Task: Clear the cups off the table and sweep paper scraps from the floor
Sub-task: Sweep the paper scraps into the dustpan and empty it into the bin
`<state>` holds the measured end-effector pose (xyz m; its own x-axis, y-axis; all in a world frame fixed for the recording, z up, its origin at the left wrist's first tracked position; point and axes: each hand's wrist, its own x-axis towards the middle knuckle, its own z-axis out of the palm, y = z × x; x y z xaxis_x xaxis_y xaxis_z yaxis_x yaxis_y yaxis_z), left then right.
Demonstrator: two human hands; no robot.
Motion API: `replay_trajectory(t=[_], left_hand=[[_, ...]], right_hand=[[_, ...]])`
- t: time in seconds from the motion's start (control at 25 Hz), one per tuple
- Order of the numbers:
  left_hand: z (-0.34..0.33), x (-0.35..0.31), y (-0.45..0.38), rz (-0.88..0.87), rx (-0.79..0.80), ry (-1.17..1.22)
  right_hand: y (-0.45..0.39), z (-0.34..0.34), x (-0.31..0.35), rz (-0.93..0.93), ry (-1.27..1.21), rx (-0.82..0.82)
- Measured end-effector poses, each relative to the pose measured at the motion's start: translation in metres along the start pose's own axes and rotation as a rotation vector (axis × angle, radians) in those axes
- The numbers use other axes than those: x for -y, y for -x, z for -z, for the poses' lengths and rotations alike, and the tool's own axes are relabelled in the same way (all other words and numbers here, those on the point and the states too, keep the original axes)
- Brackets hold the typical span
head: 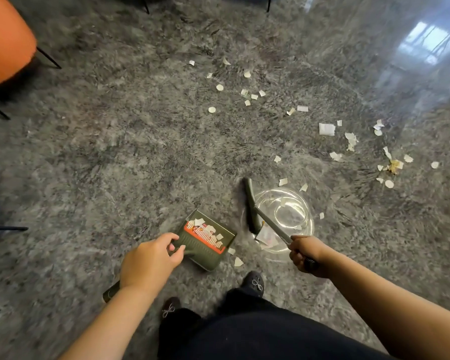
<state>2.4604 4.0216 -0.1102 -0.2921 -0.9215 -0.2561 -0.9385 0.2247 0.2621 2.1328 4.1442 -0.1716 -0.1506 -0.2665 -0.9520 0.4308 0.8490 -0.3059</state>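
A person's left hand [151, 258] pinches the green dustpan [205, 240] — scraps already inside — while the right hand [305, 255] grips the broom [252, 209] handle; paper scraps [326, 129] dot the grey carpet [115, 141]. No legible writing, apparently.

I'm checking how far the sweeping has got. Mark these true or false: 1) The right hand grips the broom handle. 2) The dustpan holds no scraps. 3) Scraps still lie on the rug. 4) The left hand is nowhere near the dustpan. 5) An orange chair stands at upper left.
1) True: the right hand grips the broom handle.
2) False: the dustpan already holds paper scraps.
3) True: many paper scraps lie on the grey rug.
4) False: the left hand holds the dustpan's handle.
5) True: the orange chair is there.
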Motion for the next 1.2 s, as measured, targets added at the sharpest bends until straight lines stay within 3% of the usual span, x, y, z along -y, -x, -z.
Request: replay_trajectory(t=[0.32,0.8,1.2], left_hand=[[-0.003,-0.026,0.01,0.012,-0.02,0.041],[0.012,0.037,0.073,-0.053,-0.086,-0.02],[-0.002,0.03,0.101,-0.015,-0.029,-0.121]], right_hand=[[0.032,0.021,-0.003,0.079,0.025,0.04],[0.083,-0.026,-0.115,0.01,-0.114,0.154],[0.068,-0.021,-0.129,-0.065,0.132,0.192]])
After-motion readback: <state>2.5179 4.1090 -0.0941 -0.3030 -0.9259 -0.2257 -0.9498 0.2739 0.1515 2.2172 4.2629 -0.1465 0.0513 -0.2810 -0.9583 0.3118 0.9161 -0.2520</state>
